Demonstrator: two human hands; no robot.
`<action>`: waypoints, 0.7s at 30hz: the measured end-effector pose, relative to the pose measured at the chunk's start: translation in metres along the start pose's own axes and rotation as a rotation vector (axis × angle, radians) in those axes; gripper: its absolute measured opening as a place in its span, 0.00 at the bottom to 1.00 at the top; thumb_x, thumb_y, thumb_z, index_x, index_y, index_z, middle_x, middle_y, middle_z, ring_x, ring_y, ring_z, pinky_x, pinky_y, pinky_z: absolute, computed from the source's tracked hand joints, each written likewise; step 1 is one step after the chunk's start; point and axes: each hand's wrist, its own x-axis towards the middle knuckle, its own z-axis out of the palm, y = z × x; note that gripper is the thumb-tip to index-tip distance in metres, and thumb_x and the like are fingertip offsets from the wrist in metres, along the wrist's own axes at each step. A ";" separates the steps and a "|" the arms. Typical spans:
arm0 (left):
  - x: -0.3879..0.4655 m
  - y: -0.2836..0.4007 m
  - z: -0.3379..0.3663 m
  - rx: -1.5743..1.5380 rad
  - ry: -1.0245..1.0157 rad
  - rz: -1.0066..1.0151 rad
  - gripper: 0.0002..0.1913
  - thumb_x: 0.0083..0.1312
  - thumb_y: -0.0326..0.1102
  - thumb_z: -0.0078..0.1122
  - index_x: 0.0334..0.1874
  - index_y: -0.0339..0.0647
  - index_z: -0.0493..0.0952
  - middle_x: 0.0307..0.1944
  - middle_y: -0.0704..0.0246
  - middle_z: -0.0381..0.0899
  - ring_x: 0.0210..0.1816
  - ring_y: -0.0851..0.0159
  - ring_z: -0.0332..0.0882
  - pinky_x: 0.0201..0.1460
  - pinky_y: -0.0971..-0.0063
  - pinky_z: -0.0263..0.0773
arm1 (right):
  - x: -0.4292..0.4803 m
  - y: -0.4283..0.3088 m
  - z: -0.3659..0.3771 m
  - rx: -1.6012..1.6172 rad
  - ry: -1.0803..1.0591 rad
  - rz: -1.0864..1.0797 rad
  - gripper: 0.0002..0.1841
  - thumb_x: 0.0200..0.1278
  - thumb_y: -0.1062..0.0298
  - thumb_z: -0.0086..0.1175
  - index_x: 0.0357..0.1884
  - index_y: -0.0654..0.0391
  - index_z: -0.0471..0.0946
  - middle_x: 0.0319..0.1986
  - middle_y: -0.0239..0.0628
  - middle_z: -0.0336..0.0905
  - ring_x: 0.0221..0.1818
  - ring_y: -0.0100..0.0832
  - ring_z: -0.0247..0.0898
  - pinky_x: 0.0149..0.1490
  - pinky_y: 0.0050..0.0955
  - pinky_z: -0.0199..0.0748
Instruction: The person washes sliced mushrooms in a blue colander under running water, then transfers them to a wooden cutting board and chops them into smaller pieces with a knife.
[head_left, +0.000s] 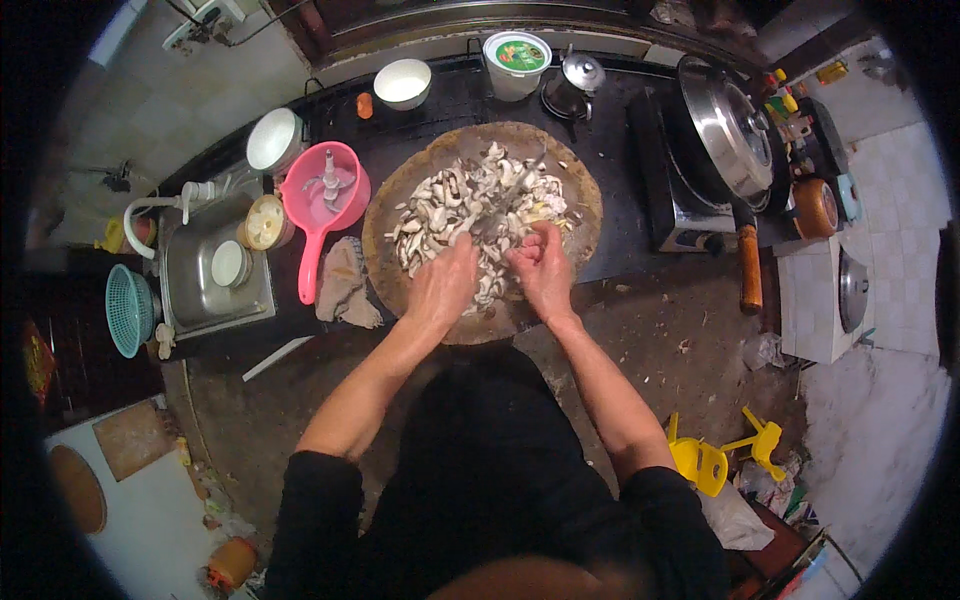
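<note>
A heap of sliced mushrooms (442, 202) covers much of a thick round wooden chopping board (390, 277) in front of me. My left hand (444, 276) is over the near left part of the heap, its fingers curled down at the slices. Opposite it, my right hand (544, 271) has bent fingers and the thumb drawn in towards them, at the heap's near right side. Between and beyond the hands is a grey blur I cannot identify. Whether either hand grips any slices is not clear. Paler, yellowish pieces (546, 204) lie at the heap's right.
Left of the board are a pink handled strainer (352, 161) with a blade part in it, a cloth (345, 285) and a steel sink (217, 289). Behind stand a white bowl (403, 84), a lidded tub (516, 67) and a metal pot (581, 75). A lidded wok (720, 142) rests on the stove at right.
</note>
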 end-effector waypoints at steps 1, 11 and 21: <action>0.001 0.000 -0.001 0.025 -0.128 -0.011 0.09 0.72 0.33 0.45 0.44 0.34 0.68 0.29 0.44 0.82 0.34 0.38 0.82 0.37 0.46 0.76 | -0.002 -0.002 -0.005 -0.033 -0.014 -0.001 0.21 0.59 0.75 0.63 0.53 0.62 0.70 0.34 0.32 0.75 0.33 0.23 0.72 0.41 0.24 0.75; -0.008 0.019 0.002 -0.005 -0.026 0.042 0.12 0.75 0.40 0.48 0.46 0.35 0.67 0.28 0.46 0.81 0.35 0.38 0.81 0.38 0.45 0.74 | -0.020 0.028 -0.026 -0.008 -0.074 -0.014 0.13 0.64 0.80 0.57 0.50 0.63 0.75 0.41 0.33 0.81 0.45 0.25 0.81 0.51 0.24 0.77; -0.001 0.005 0.002 0.053 -0.130 0.059 0.10 0.63 0.24 0.49 0.46 0.32 0.68 0.28 0.46 0.82 0.35 0.40 0.83 0.37 0.47 0.76 | -0.027 0.044 -0.067 -0.273 0.121 -0.075 0.13 0.62 0.68 0.59 0.47 0.60 0.79 0.39 0.40 0.79 0.36 0.26 0.76 0.44 0.28 0.75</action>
